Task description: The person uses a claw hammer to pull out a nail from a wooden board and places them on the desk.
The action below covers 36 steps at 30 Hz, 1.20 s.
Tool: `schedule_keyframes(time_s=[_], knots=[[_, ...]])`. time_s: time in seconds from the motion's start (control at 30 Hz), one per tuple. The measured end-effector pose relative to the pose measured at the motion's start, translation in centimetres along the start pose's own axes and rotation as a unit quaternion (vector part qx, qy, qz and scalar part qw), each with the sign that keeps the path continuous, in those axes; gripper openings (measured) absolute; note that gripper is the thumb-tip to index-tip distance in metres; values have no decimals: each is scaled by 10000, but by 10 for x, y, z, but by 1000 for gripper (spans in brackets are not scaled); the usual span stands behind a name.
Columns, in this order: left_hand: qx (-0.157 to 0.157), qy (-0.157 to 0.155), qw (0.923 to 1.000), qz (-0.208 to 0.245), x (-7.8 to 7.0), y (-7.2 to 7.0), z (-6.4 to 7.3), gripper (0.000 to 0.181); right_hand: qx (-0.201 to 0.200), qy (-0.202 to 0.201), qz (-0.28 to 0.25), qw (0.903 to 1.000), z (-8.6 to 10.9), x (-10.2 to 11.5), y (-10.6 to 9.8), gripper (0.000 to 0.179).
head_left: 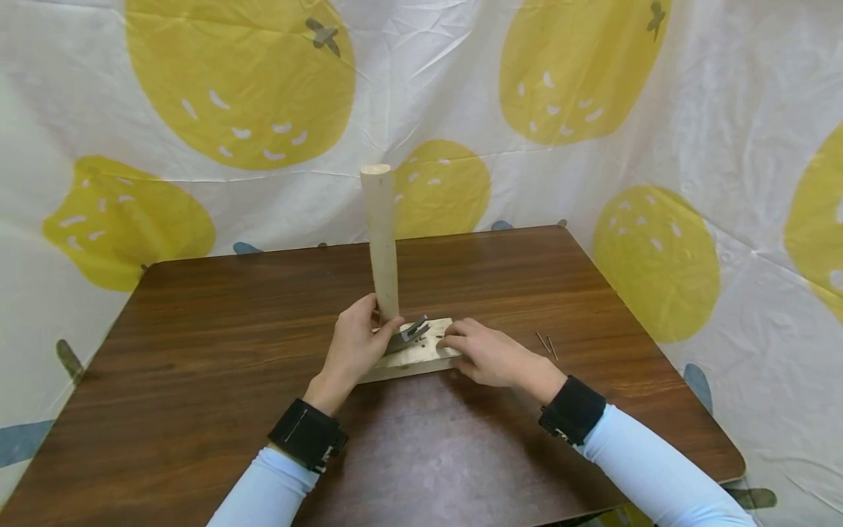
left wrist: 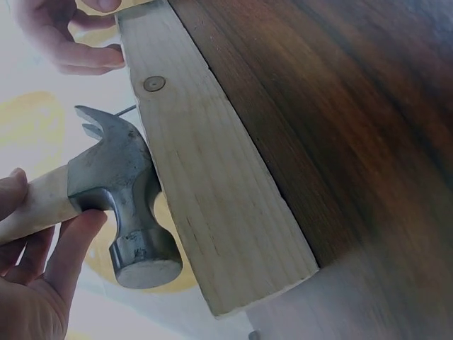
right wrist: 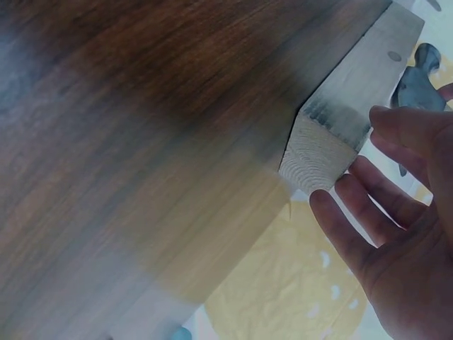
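A claw hammer (left wrist: 120,177) stands with its pale wooden handle (head_left: 380,234) upright and its steel head low over a wooden block (head_left: 411,356). My left hand (head_left: 356,340) grips the handle just above the head. Beside the claw, a thin nail (left wrist: 126,111) shows against the block's edge; how the claw meets it cannot be made out. At the block's right end, my right hand (head_left: 490,353) holds the wood with thumb and fingers about its edges. Several dark spots mark the block's top face.
Two loose nails (head_left: 552,348) lie on the brown table (head_left: 230,351), right of the right hand. A white cloth with yellow fruit prints (head_left: 421,110) hangs behind and beside the table.
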<state>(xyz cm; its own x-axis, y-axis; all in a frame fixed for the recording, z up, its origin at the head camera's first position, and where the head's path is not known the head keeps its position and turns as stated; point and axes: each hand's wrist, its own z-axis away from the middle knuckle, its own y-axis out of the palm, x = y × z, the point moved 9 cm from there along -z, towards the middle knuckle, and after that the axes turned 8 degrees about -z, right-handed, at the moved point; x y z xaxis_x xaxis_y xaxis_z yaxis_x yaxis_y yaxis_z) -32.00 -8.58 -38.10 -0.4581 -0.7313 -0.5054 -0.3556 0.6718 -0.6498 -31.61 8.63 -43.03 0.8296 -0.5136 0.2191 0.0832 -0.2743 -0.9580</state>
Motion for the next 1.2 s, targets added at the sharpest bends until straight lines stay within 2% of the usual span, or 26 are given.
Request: schedule_keyframes(time_s=[0.17, 0.33, 0.5, 0.63, 0.73, 0.97, 1.2], knots=[[24, -174, 9996, 238, 6, -1, 1, 22, 48, 76, 90, 9999, -1, -1, 0, 33], [33, -178, 9993, 333, 7, -2, 1, 22, 33, 187, 148, 9997, -2, -2, -3, 34], [18, -152, 9995, 278, 6, -3, 1, 22, -131, 251, 165, 9995, -4, -2, -10, 34], [7, -138, 9995, 267, 6, -5, 2, 21, -320, 370, -63, 9988, -6, -4, -15, 32], [-4, -144, 9993, 354, 7, -6, 3, 20, -436, 467, -245, 9977, -8, -5, -18, 39], [-68, -223, 9982, 554, 11, -8, 5, 19, -750, 461, -527, 9947, -12, -1, -22, 70], [-138, -338, 9965, 755, 17, -11, 6, 18, -732, 184, -724, 9945, -18, 6, -22, 70]])
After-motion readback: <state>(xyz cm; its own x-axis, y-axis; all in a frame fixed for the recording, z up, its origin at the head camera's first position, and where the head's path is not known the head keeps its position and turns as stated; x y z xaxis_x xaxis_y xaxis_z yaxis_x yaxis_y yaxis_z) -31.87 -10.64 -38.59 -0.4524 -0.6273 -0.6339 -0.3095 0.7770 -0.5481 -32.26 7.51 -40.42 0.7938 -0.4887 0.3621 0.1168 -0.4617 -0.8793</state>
